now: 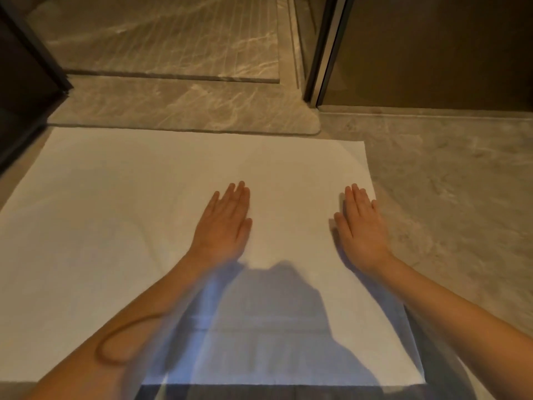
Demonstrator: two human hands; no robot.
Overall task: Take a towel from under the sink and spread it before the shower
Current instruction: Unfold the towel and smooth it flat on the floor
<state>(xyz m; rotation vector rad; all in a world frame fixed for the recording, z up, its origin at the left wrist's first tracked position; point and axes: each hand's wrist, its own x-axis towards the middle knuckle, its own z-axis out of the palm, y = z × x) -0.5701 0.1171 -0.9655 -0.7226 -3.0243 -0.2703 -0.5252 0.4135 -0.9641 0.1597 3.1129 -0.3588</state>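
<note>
A white towel (121, 215) lies spread flat on the bathroom floor, its far edge along the marble step of the shower (184, 108). My left hand (226, 223) rests palm down near the towel's middle, fingers straight and close together. Palm down as well, my right hand (362, 226) lies by the towel's right edge. Neither hand holds anything. A brown hair tie circles my left forearm.
The shower floor (161, 39) of veined marble lies beyond the step. A dark metal frame (326, 50) stands at the right of the opening, a dark panel (20, 82) at the left. Grey floor tiles (455, 183) extend to the right of the towel.
</note>
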